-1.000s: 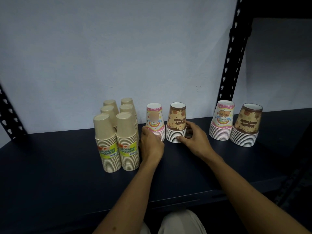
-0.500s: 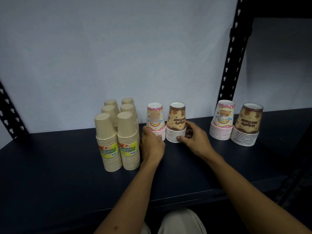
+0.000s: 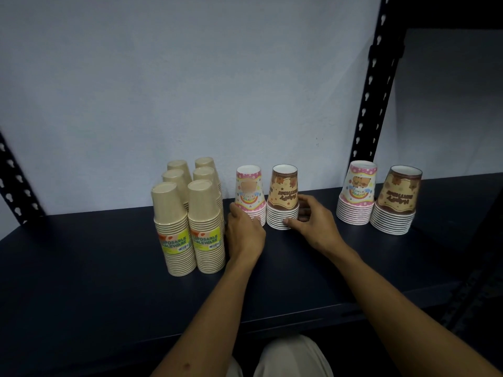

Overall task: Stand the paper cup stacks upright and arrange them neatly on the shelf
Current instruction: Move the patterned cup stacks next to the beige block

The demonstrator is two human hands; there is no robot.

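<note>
On the dark shelf [image 3: 81,268], against a pale wall, the pink cup stack [image 3: 250,195] and brown cup stack [image 3: 283,197] stand side by side, mouths down. The left hand [image 3: 245,235] wraps the pink one's base; the right hand [image 3: 313,221] pinches the brown one's rims. Tan stacks [image 3: 190,219] stand just left (six, labelled); two more printed stacks [image 3: 378,197] stand apart, right.

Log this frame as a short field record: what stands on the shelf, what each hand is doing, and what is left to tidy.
surface: dark metal shelf
left group: six plain tan paper cup stacks, upright, two columns
middle pair: pink party cup stack beside brown birthday cup stack
right pair: second pink stack and second brown stack, set apart
left hand: against pink stack base
right hand: gripping brown stack base
remaining: gap between the pairs
</note>
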